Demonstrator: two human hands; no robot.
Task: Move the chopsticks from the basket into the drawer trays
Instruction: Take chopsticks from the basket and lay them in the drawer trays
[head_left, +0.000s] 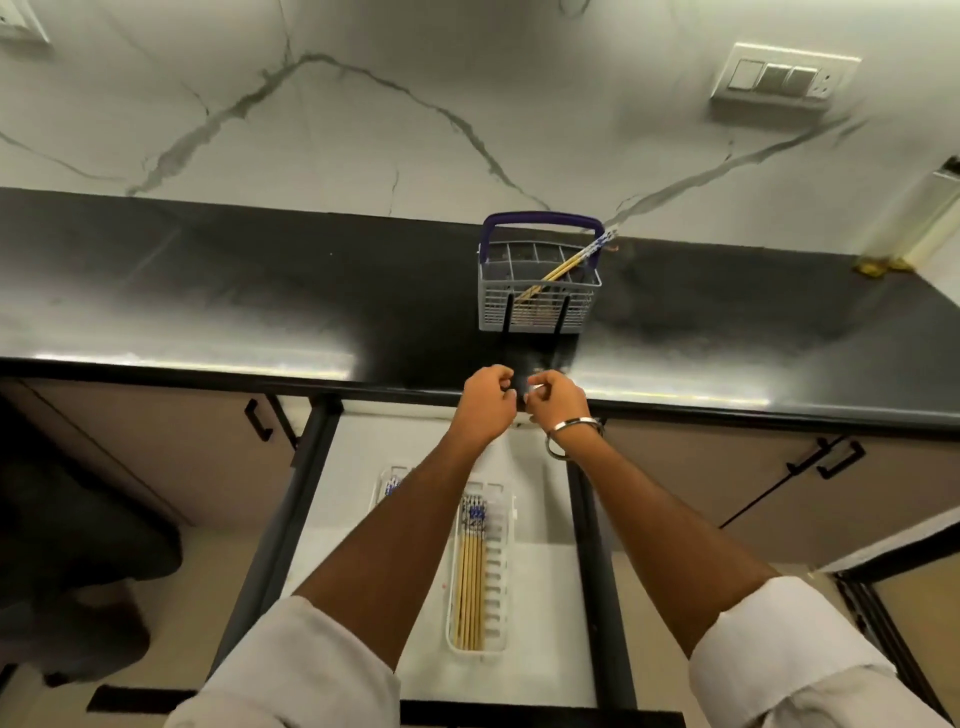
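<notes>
Chopsticks (563, 270) are what's left to deal with here: a last few are seen leaning diagonally in the grey basket (537, 291) with the purple handle, tips poking out past its far right corner, on the black countertop (260, 291). A good bunch is already laid flat in the white tray (501, 571) inside the open drawer (363, 519) below, and a second tray (387, 486) to its left is mostly hidden by the forearm, with only a bit of patterned chopstick end showing. Both hands are held up close together over the near edge of the counter, between drawer and basket. The left hand (485, 402) is curled with nothing visibly held. The right hand (556, 405), the one with the metal bangle (571, 436), is curled too, and something small and pale seems to be pinched at the fingertips, but it's too blurry for that to be called either way. So it looks like the in-between step, with another reach to the basket coming up. For the next move the arms probably need to be stretched further over the counter, the remaining sticks pinched near their patterned ends and lifted out on their slant so the basket isn't tipped.
</notes>
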